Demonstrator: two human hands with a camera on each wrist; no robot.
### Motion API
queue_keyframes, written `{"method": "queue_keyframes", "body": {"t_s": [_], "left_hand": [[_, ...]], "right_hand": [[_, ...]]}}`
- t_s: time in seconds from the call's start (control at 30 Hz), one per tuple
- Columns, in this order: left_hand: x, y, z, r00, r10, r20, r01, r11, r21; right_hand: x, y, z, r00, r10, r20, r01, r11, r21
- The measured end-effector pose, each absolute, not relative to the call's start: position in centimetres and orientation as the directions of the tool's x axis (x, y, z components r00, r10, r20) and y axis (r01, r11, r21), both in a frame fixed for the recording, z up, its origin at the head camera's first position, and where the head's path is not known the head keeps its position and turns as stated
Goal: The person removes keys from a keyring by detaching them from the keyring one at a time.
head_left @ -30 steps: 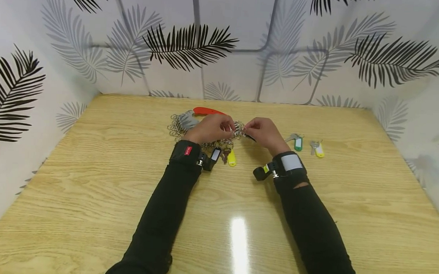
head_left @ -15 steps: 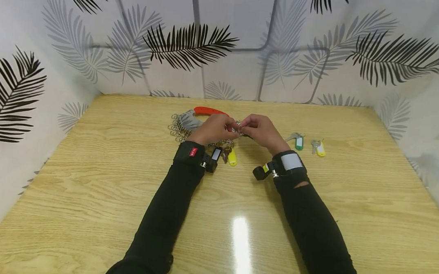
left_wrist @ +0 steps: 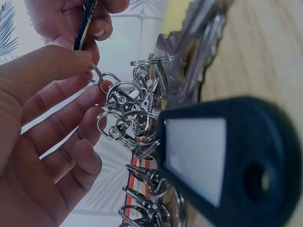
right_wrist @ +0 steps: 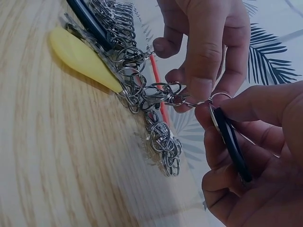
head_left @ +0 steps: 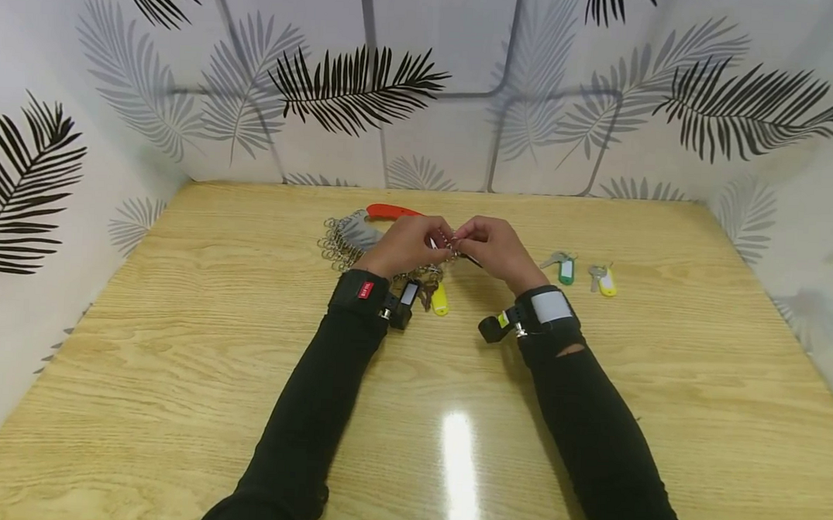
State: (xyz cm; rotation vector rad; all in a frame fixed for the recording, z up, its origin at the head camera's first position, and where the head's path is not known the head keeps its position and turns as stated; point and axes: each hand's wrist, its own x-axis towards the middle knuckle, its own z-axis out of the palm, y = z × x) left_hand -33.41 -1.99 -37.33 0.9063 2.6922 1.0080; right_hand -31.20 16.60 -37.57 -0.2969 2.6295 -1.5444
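Observation:
My left hand pinches a metal ring between thumb and forefinger. That ring links to a tangle of metal rings and clasps. My right hand holds a black key tag with its split ring at the fingertips. The fingertips of both hands meet at these rings; whether the rings are threaded together I cannot tell. Below my left hand lie keys, another dark key tag with a white label and a yellow key tag.
Behind my left hand lies a red curved strip beside a grey flat piece, with many rings along it. To the right are a key with a green tag and one with a yellow tag. A patterned backdrop borders the wooden table.
My left hand has shifted slightly right, closing the gap to my right hand, so the fingertips now meet. The right hand stays nearly in place, still holding the black key tag.

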Motion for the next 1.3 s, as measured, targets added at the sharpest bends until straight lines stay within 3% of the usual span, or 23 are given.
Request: {"method": "queue_keyframes", "body": {"t_s": [1.3], "left_hand": [[-33.53,-2.40,-37.55,-0.820,0.561,0.108,0.502,0.617,0.606]], "right_hand": [[-31.19,16.42,-37.70,-0.978,-0.207,0.034,-0.133,0.483,-0.865]]}}
